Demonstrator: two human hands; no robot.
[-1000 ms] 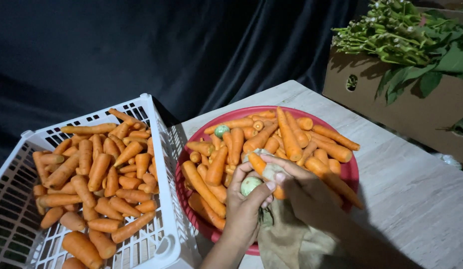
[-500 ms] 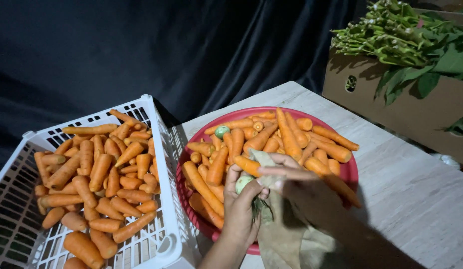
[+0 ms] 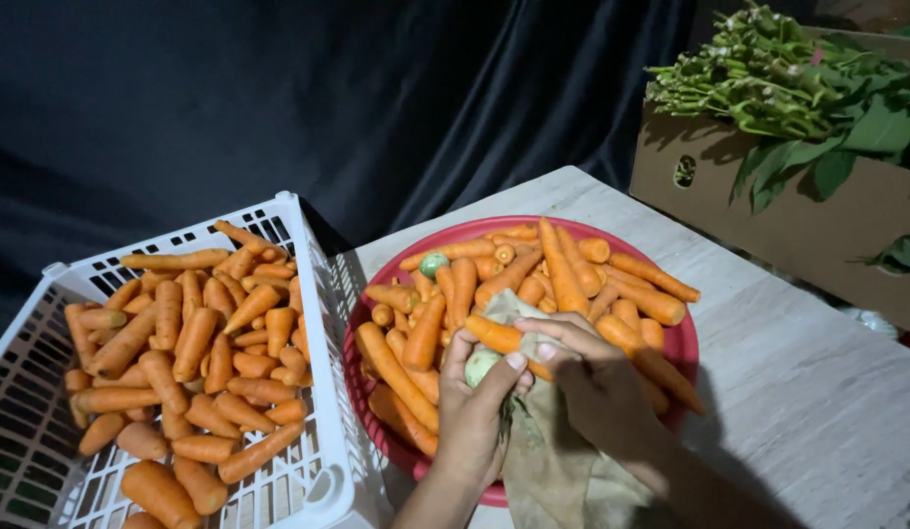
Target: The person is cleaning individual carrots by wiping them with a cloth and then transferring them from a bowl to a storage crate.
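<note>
— So where was the long orange carrot (image 3: 502, 338) at that moment?

— Over the round red plastic basin (image 3: 682, 345) heaped with carrots, near the desk's (image 3: 817, 411) left edge. The left hand (image 3: 475, 411) had its fingers closed round the carrot's blunt end; the right hand (image 3: 597, 377) pinched it through a drab khaki cloth (image 3: 548, 460).

— And to wipe it well?

— I judged a firm left grip and turning the carrot inside the cloth best. The white slatted plastic crate (image 3: 323, 294) of carrots stood just beside the basin.
</note>
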